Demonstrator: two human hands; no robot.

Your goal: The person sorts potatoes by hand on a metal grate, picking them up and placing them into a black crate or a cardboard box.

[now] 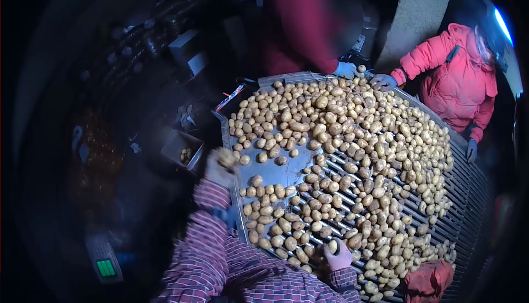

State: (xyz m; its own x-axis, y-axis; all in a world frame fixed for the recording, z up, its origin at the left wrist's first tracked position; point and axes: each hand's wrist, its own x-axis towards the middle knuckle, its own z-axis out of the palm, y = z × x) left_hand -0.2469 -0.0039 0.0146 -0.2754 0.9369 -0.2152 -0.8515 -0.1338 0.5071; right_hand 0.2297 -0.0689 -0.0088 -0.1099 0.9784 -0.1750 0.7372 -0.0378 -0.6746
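Observation:
Many potatoes lie spread over a metal sorting table with a bar grate and a smooth plate. At the table's left edge is my left hand, gloved and smeared by motion, with a brownish potato in its fingers. My right hand, in a pinkish glove, is closed around a pale potato low over the near side of the grate. More potatoes lie close about the right hand.
Two people in red jackets stand at the far side, their gloved hands at the rim. A box with a few potatoes stands left of the table. Red cloth lies at lower right. A device with green lights is at lower left.

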